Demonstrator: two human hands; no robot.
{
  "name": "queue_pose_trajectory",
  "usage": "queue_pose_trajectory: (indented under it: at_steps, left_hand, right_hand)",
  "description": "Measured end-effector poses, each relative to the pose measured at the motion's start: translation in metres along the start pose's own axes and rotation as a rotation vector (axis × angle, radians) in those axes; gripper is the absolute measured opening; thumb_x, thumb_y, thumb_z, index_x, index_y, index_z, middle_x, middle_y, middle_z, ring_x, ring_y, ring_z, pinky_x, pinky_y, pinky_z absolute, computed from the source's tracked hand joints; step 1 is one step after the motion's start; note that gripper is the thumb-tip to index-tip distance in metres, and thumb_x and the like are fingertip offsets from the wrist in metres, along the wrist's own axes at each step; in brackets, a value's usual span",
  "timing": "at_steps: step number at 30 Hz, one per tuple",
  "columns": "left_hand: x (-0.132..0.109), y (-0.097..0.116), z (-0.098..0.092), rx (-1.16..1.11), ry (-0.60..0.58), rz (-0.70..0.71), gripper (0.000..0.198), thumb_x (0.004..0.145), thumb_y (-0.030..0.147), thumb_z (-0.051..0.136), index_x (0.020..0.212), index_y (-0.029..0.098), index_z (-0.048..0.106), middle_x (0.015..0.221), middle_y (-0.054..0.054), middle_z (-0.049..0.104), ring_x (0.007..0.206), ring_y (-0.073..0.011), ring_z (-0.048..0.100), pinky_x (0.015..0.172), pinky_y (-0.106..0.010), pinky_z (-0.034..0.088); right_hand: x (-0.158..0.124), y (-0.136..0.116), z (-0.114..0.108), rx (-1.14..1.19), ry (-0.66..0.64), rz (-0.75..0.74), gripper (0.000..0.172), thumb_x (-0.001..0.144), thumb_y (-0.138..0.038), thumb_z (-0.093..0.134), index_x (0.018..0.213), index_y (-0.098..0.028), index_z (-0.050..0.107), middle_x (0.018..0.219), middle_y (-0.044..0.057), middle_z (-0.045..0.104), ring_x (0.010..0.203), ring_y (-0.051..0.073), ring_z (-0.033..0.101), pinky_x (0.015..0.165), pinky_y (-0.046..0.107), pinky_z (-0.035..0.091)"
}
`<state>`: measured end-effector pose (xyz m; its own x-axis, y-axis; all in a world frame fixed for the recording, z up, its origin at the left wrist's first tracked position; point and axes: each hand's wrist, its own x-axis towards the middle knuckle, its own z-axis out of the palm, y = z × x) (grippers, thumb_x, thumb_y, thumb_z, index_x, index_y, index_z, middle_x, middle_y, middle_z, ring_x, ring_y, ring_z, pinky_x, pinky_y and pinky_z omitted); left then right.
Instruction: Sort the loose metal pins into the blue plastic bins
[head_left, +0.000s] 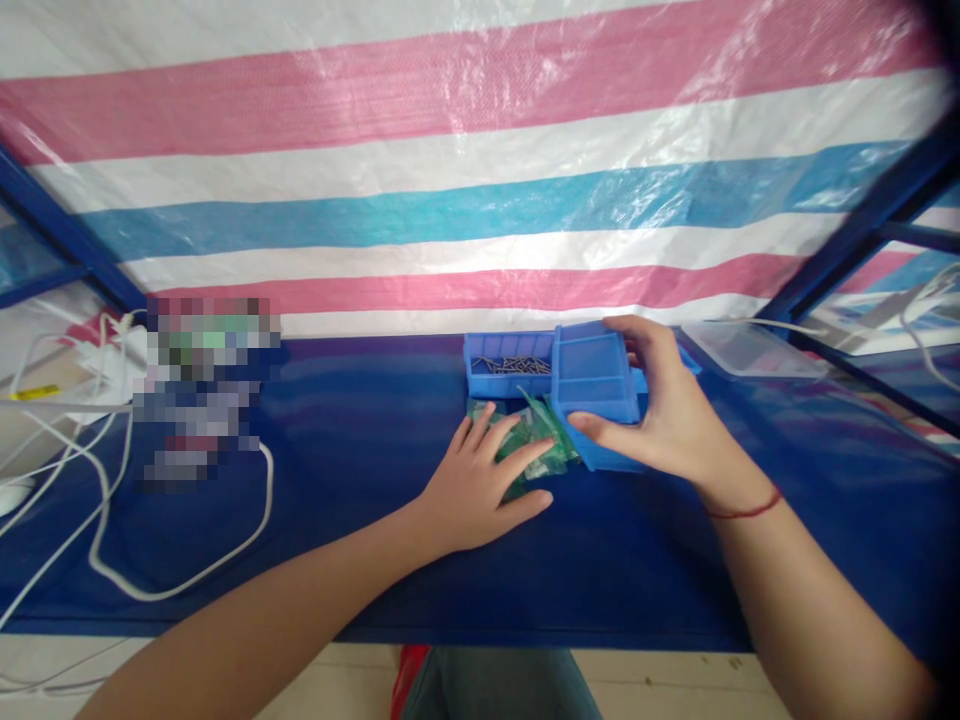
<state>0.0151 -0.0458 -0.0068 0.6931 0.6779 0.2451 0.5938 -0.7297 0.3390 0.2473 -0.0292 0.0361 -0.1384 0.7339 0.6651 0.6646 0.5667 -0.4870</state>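
My right hand (660, 400) grips a blue plastic bin (594, 370) between thumb and fingers. The bin is tipped over toward the left, its ribbed underside or side facing me. Small green plastic packets (544, 440) lie in a loose pile on the table below its left edge. Spread over this pile is my left hand (484, 480), its fingers apart and touching the packets. Just behind stands another blue bin (508, 365) holding many thin metal screws or nails. Part of a further blue piece shows behind my right hand, mostly hidden.
A dark blue table (360, 450) carries white cables (187, 590) and a power strip (97, 385) at the left, beside a blurred patch. A clear plastic lid or tray (757, 350) lies at the back right. Striped sheeting (450, 220) hangs behind, between blue metal posts.
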Motion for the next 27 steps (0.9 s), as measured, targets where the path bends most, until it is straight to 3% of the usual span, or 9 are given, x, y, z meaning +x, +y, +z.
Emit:
queue_pose_trajectory:
  at_steps: [5,9,14,18,23,27]
  left_hand:
    - [0.0,0.0,0.0,0.041,-0.015,0.02,0.048,0.091,0.053,0.042,0.134,0.033,0.048,0.133,-0.01,0.047,0.139,-0.0369,0.021,0.109,-0.061,0.021]
    - [-0.001,-0.001,0.002,0.02,0.051,0.025,0.043,0.09,0.05,0.047,0.128,0.03,0.053,0.129,-0.011,0.046,0.132,-0.0339,0.033,0.109,-0.057,0.025]
    - [-0.001,0.003,0.0,-0.033,0.123,-0.017,0.036,0.089,0.043,0.05,0.118,0.022,0.057,0.117,-0.012,0.047,0.116,-0.0275,0.047,0.101,-0.045,0.038]
    - [0.0,0.004,0.001,-0.025,0.18,-0.029,0.035,0.089,0.039,0.051,0.118,0.02,0.055,0.116,-0.013,0.046,0.115,-0.0272,0.046,0.102,-0.046,0.037]
    - [0.001,0.01,-0.008,-0.039,0.324,0.042,0.041,0.089,0.038,0.053,0.127,0.022,0.048,0.123,-0.014,0.046,0.121,-0.0274,0.043,0.104,-0.046,0.036]
    - [0.005,0.029,-0.022,-0.024,0.395,0.174,0.051,0.087,0.045,0.057,0.13,0.021,0.046,0.124,-0.014,0.051,0.119,-0.0272,0.046,0.101,-0.042,0.038]
  right_hand:
    - [0.001,-0.006,-0.016,-0.112,0.048,-0.042,0.081,0.062,-0.05,0.076,0.131,-0.03,0.04,0.12,0.009,0.053,0.107,0.037,0.053,0.091,0.055,0.045]
    - [0.0,-0.009,-0.03,-0.191,0.142,-0.056,0.077,0.063,-0.048,0.076,0.13,-0.032,0.043,0.121,0.009,0.052,0.109,0.039,0.051,0.094,0.058,0.041]
    - [-0.006,-0.013,-0.043,-0.248,0.327,-0.043,0.082,0.061,-0.048,0.077,0.134,-0.029,0.045,0.125,0.011,0.049,0.115,0.039,0.048,0.098,0.058,0.04]
    - [-0.007,-0.014,-0.05,-0.14,0.55,-0.122,0.078,0.063,-0.053,0.074,0.132,-0.027,0.049,0.127,0.009,0.048,0.12,0.039,0.044,0.105,0.053,0.035]
    - [-0.001,-0.009,-0.039,0.124,0.746,-0.177,0.065,0.066,-0.064,0.063,0.122,-0.032,0.057,0.122,0.006,0.05,0.121,0.039,0.04,0.106,0.053,0.031]
    - [-0.001,-0.013,-0.011,0.369,0.635,-0.197,0.07,0.066,-0.069,0.056,0.123,-0.03,0.051,0.118,0.007,0.049,0.116,0.037,0.047,0.101,0.057,0.035]
